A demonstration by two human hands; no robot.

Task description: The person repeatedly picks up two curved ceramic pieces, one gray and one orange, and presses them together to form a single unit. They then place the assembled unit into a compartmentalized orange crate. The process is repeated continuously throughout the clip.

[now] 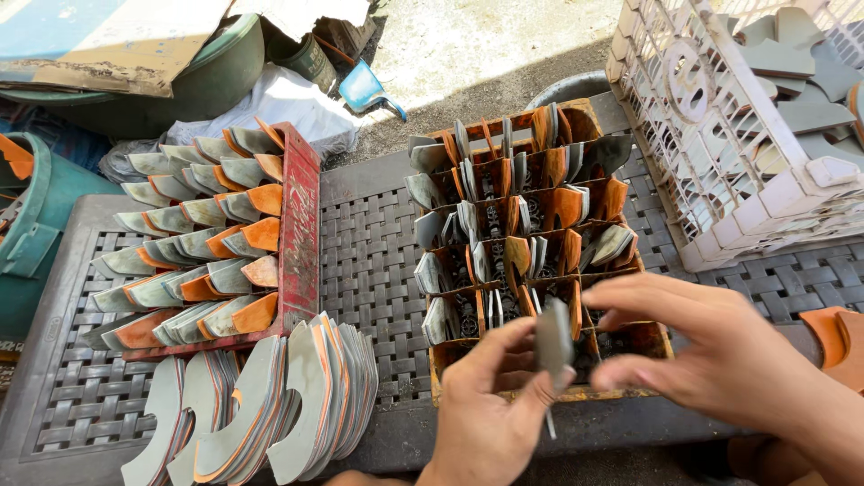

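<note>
- Both hands, L [486, 418] & R [720, 355], pinch grey blade [553, 342], lower centre.
- Brown crate [630, 337] beneath, centre.
- Red crate [301, 225] left; white crate [720, 135] upper right.
- Woven tabletop [369, 252].

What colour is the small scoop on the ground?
Blue scoop, seen best in the head view.

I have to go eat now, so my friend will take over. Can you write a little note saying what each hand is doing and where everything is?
Left hand: holds a thin grey piece upright, pinched between thumb and fingers.
Right hand: fingers at the same piece, just above the orange crate.
Things: the orange crate's far compartments hold grey and orange pieces on edge; the nearest row looks mostly empty. A red crate on the left is full. A row of loose curved pieces leans in front of it. A white crate of pieces lies on its side at the right.
Done: most compartments filled.
Left: nearest row; the loose pieces.
</note>
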